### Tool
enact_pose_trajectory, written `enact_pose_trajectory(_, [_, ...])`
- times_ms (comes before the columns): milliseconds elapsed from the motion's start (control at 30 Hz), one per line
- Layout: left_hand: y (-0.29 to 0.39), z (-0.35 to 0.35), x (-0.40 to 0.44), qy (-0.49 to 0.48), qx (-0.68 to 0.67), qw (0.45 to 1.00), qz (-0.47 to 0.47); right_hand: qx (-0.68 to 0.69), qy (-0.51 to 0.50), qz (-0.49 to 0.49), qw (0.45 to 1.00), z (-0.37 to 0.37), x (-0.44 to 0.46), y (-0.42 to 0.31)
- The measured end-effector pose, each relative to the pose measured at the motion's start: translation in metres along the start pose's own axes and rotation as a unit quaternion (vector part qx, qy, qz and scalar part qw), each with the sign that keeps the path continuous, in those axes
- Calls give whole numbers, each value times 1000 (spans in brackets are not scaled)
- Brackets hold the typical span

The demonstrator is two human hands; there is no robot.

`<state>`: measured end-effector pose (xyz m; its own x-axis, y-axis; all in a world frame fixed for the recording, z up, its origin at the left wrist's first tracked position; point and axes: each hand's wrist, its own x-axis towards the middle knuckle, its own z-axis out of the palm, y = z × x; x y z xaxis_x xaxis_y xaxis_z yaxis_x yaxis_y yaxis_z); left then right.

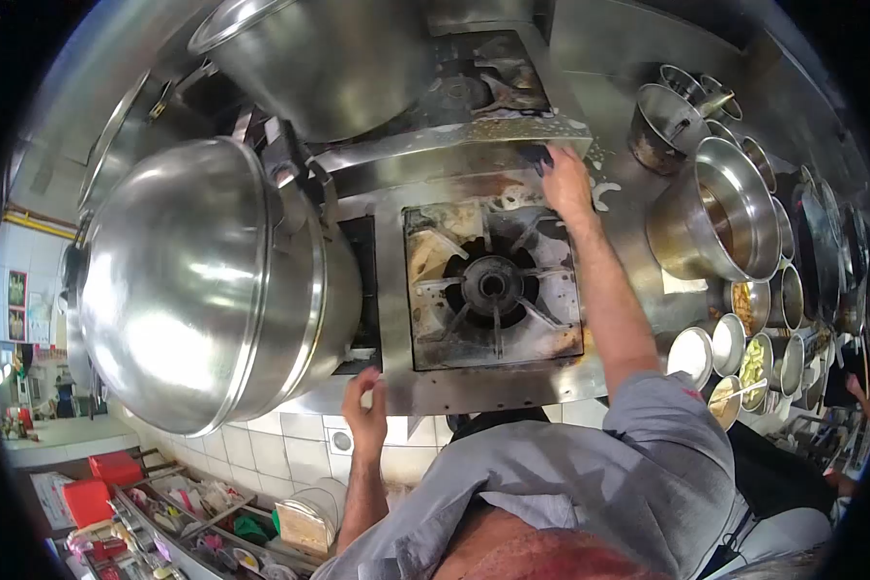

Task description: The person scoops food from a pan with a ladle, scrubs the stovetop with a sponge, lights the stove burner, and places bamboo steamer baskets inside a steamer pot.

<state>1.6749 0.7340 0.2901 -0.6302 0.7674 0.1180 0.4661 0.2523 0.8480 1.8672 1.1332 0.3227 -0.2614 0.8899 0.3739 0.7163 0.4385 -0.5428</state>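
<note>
My right hand [563, 182] is stretched out to the back right corner of the stove, its fingers closed on a dark cloth or pad [536, 158] against the steel ledge [454, 145]. White suds lie on the steel around it. In front of the ledge is the gas burner [493, 280], bare, with a stained square plate around it. My left hand [365, 398] hangs near the stove's front edge, beside the large domed steel pot [193, 290], with its fingers curled. Whether those fingers hold anything is too small to tell.
A tall steel pot [329, 68] stands on the back burner. To the right are a deep pot of brown liquid [725, 208], a saucepan [662, 126] and several food containers [754, 362]. Drawers of utensils [203, 512] are at lower left. Another person's hand [855, 387] shows far right.
</note>
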Motion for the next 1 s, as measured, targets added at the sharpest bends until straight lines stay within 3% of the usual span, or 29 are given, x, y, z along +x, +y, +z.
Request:
enact_pose_trajectory(33, [-12,-11,-13,14,-17,999,-46,45,77,-75,993,2,-4,-24])
enact_pose_trajectory(167, [-13,-14,-34,41,-47,994,-89,-20,77,-251,965,76,22,-94])
enact_pose_trajectory(233, [-5,-4,-36,33,-59,993,-93,-41,0,-282,959,113,22,-112])
enact_pose_trajectory(333, [2,-4,-40,-21,-41,997,-68,6,80,-321,944,135,41,-80])
enact_pose_trajectory(400, [-9,-14,-55,-17,-32,996,-87,-62,37,-295,953,104,49,-39])
enact_pose_trajectory(467, [-31,-23,-73,-4,-34,994,-107,-135,71,-230,961,73,37,-12])
enact_pose_trajectory(500, [-35,-28,-82,-12,-36,994,-104,-142,73,-225,961,69,32,-11])
enact_pose_trajectory(567, [-42,-30,-92,17,-35,986,-163,-62,-26,-243,968,66,29,-11])
enact_pose_trajectory(600, [-50,-28,-96,19,-28,987,-156,-44,18,-330,943,84,24,-13])
enact_pose_trajectory(633, [-59,-23,-96,13,-28,987,-156,30,-59,-371,926,88,17,-32])
enact_pose_trajectory(667, [-68,-18,-96,19,-47,988,-149,-13,-39,-412,910,110,11,-37])
enact_pose_trajectory(767, [-64,-12,-98,22,-33,987,-157,-66,-231,-344,908,120,5,-31])
enact_pose_trajectory(833, [-77,-15,-112,26,-42,986,-162,0,-170,-353,920,137,10,14])
enact_pose_trajectory(900, [-90,-19,-130,28,-42,983,-175,129,-186,-153,962,116,6,52])
enact_pose_trajectory(967, [-102,-23,-143,32,-46,981,-186,-107,-147,-195,964,71,1,81])
enact_pose_trajectory(1000, [-109,-23,-146,39,-88,975,-203,-156,-142,-126,969,55,-3,91])
